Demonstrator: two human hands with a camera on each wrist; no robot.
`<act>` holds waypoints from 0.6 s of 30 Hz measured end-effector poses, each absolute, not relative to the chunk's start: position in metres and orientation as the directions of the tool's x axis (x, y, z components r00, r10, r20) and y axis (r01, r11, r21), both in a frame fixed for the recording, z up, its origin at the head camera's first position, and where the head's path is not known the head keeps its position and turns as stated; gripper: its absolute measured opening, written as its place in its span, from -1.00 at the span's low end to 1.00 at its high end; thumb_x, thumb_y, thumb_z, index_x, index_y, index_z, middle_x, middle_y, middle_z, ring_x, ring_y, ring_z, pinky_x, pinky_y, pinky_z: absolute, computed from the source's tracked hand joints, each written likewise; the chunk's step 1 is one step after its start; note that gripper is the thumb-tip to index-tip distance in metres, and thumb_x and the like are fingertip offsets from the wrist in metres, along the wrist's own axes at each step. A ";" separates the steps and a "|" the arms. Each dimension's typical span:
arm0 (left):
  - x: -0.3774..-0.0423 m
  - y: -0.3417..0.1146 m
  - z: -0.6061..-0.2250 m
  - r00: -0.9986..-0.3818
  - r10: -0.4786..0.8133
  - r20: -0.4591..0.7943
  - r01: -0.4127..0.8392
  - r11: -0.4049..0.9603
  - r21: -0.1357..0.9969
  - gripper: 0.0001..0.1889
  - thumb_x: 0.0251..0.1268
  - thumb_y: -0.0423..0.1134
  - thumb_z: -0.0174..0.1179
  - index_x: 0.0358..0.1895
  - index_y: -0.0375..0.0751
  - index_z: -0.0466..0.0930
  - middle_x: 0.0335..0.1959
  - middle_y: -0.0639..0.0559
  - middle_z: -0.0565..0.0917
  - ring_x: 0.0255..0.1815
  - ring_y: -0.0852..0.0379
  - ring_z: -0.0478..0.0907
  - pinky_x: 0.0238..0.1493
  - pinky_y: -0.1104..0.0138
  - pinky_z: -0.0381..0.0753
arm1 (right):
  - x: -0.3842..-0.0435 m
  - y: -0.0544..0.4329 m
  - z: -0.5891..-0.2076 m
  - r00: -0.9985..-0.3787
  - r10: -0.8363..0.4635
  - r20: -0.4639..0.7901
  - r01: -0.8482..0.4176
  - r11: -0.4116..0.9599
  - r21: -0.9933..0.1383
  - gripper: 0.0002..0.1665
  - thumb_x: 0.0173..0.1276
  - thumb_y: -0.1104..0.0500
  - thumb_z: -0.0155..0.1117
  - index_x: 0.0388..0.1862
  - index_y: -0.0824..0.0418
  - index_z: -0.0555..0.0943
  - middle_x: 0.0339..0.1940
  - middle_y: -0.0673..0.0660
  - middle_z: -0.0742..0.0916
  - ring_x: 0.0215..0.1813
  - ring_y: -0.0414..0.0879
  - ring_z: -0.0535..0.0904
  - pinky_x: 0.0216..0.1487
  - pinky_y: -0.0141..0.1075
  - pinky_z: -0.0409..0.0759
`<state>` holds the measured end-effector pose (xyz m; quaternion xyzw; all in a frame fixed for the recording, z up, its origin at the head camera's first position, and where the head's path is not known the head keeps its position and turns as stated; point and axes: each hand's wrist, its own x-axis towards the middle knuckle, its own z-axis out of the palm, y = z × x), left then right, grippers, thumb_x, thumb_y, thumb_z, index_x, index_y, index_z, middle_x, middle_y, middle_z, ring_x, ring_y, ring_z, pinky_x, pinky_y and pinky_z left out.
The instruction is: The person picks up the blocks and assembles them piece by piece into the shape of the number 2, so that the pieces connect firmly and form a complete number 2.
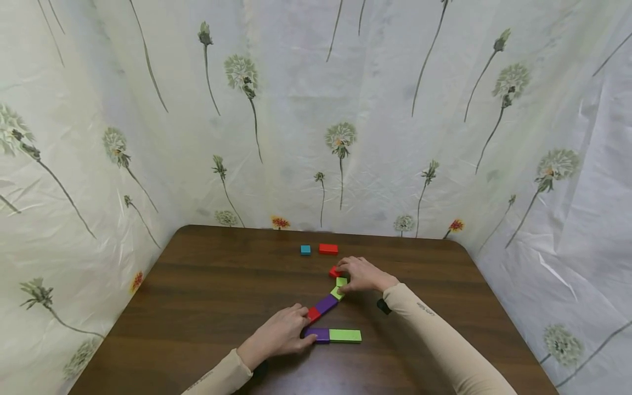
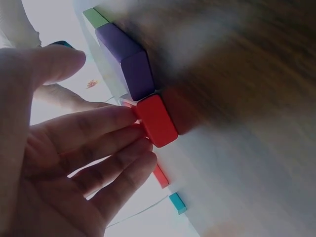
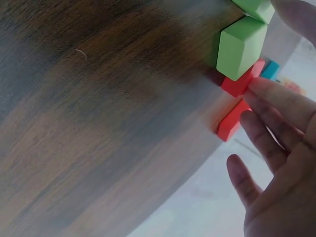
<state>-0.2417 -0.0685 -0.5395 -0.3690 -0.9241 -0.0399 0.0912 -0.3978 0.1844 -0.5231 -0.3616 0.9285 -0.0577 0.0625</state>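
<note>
A bent row of small blocks runs across the table. From its near end come a red block (image 1: 313, 315), a purple block (image 1: 326, 304), two light-green blocks (image 1: 342, 282) and a red block (image 1: 334, 271) at the far end. My left hand (image 1: 281, 332) touches the near red block with its extended fingertips, as the left wrist view shows. Its thumb lies by another purple block (image 1: 320, 335), which adjoins a long light-green block (image 1: 345, 336). The fingertips of my right hand (image 1: 364, 274) touch the far red block, while its thumb is beside the green blocks.
A teal block (image 1: 305, 250) and a red block (image 1: 328, 249) lie apart toward the back of the dark wooden table (image 1: 222, 269). Behind the table and along both sides hangs a pale curtain (image 1: 296, 109) printed with flowers.
</note>
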 end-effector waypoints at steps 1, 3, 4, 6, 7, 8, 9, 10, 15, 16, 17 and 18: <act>-0.242 -0.068 -0.539 -0.714 0.673 0.196 0.688 0.726 0.015 -0.59 0.27 0.17 0.15 -0.46 -0.11 0.65 -0.40 0.18 0.51 -0.36 0.25 0.38 -0.33 0.41 0.44 | -0.398 0.185 -0.523 -0.731 -0.679 -0.071 -0.664 0.731 -0.153 -0.27 0.12 -0.22 0.40 0.19 0.14 0.59 0.23 0.15 0.56 0.30 0.11 0.42 0.32 0.13 0.26; -0.243 -0.068 -0.539 -0.724 0.664 0.185 0.681 0.731 0.043 -0.59 0.28 0.15 0.15 -0.49 -0.11 0.64 -0.40 0.18 0.50 -0.37 0.25 0.37 -0.36 0.42 0.42 | -0.397 0.185 -0.524 -0.731 -0.680 -0.063 -0.666 0.730 -0.153 -0.27 0.11 -0.23 0.41 0.18 0.14 0.59 0.23 0.15 0.57 0.29 0.11 0.42 0.31 0.15 0.26; -0.245 -0.067 -0.539 -0.729 0.661 0.177 0.678 0.733 0.057 -0.59 0.29 0.15 0.14 -0.49 -0.11 0.65 -0.41 0.18 0.51 -0.37 0.26 0.37 -0.37 0.43 0.41 | -0.398 0.186 -0.524 -0.730 -0.681 -0.060 -0.668 0.729 -0.151 -0.27 0.11 -0.23 0.41 0.18 0.14 0.60 0.22 0.15 0.57 0.29 0.11 0.42 0.30 0.16 0.26; -0.247 -0.067 -0.538 -0.737 0.657 0.157 0.673 0.733 0.095 -0.59 0.31 0.13 0.13 -0.50 -0.11 0.65 -0.41 0.18 0.50 -0.38 0.28 0.35 -0.39 0.44 0.39 | -0.398 0.186 -0.524 -0.730 -0.681 -0.056 -0.669 0.729 -0.149 -0.28 0.11 -0.22 0.41 0.17 0.14 0.60 0.22 0.14 0.58 0.29 0.11 0.42 0.29 0.18 0.26; -0.249 -0.067 -0.538 -0.739 0.657 0.150 0.673 0.731 0.115 -0.60 0.32 0.12 0.13 -0.49 -0.10 0.66 -0.41 0.18 0.51 -0.39 0.29 0.34 -0.40 0.45 0.37 | -0.398 0.187 -0.524 -0.730 -0.682 -0.055 -0.670 0.728 -0.144 -0.28 0.11 -0.22 0.41 0.17 0.13 0.60 0.22 0.14 0.58 0.29 0.10 0.43 0.28 0.18 0.27; -0.252 -0.067 -0.538 -0.739 0.658 0.144 0.673 0.726 0.138 -0.60 0.34 0.11 0.12 -0.49 -0.10 0.66 -0.42 0.19 0.50 -0.41 0.30 0.34 -0.41 0.46 0.36 | -0.398 0.187 -0.524 -0.729 -0.682 -0.053 -0.671 0.728 -0.143 -0.29 0.11 -0.23 0.41 0.16 0.13 0.61 0.22 0.13 0.58 0.28 0.10 0.43 0.28 0.18 0.27; -0.254 -0.068 -0.537 -0.736 0.661 0.145 0.677 0.718 0.163 -0.61 0.35 0.10 0.12 -0.48 -0.09 0.68 -0.43 0.19 0.50 -0.42 0.31 0.33 -0.42 0.47 0.35 | -0.397 0.187 -0.524 -0.728 -0.683 -0.053 -0.672 0.727 -0.142 -0.29 0.11 -0.23 0.41 0.16 0.13 0.61 0.22 0.13 0.58 0.28 0.10 0.43 0.27 0.18 0.27; -0.257 -0.069 -0.537 -0.734 0.663 0.148 0.679 0.710 0.188 -0.62 0.36 0.08 0.11 -0.46 -0.08 0.70 -0.43 0.19 0.51 -0.43 0.33 0.33 -0.42 0.48 0.35 | -0.397 0.188 -0.524 -0.728 -0.683 -0.053 -0.672 0.727 -0.145 -0.29 0.11 -0.23 0.41 0.16 0.13 0.61 0.22 0.13 0.58 0.28 0.10 0.43 0.27 0.17 0.27; -0.274 -0.078 -0.529 -0.733 0.656 0.181 0.678 0.679 0.283 -0.64 0.39 0.04 0.09 -0.36 -0.10 0.76 -0.41 0.17 0.59 -0.43 0.34 0.43 -0.37 0.49 0.47 | -0.396 0.188 -0.524 -0.724 -0.688 -0.057 -0.674 0.722 -0.154 -0.27 0.12 -0.25 0.40 0.17 0.14 0.60 0.22 0.14 0.57 0.29 0.10 0.42 0.24 0.13 0.30; -0.279 -0.081 -0.527 -0.737 0.652 0.179 0.672 0.678 0.298 -0.64 0.40 0.04 0.08 -0.35 -0.10 0.76 -0.40 0.15 0.62 -0.42 0.33 0.46 -0.34 0.47 0.50 | -0.396 0.188 -0.524 -0.723 -0.688 -0.058 -0.674 0.722 -0.154 -0.27 0.12 -0.25 0.40 0.17 0.14 0.60 0.22 0.14 0.57 0.29 0.10 0.42 0.23 0.12 0.31; -0.284 -0.085 -0.524 -0.740 0.650 0.176 0.667 0.674 0.316 -0.64 0.40 0.03 0.09 -0.34 -0.11 0.76 -0.39 0.14 0.63 -0.41 0.32 0.48 -0.33 0.46 0.51 | -0.396 0.188 -0.523 -0.722 -0.689 -0.059 -0.676 0.721 -0.154 -0.27 0.12 -0.25 0.40 0.18 0.14 0.60 0.22 0.14 0.57 0.29 0.10 0.42 0.22 0.11 0.32; -0.289 -0.088 -0.522 -0.745 0.646 0.167 0.658 0.672 0.338 -0.65 0.40 0.03 0.09 -0.31 -0.12 0.76 -0.37 0.14 0.64 -0.39 0.33 0.50 -0.32 0.45 0.53 | -0.396 0.187 -0.522 -0.721 -0.690 -0.058 -0.676 0.720 -0.157 -0.27 0.12 -0.24 0.40 0.18 0.15 0.60 0.22 0.15 0.57 0.29 0.10 0.42 0.20 0.11 0.32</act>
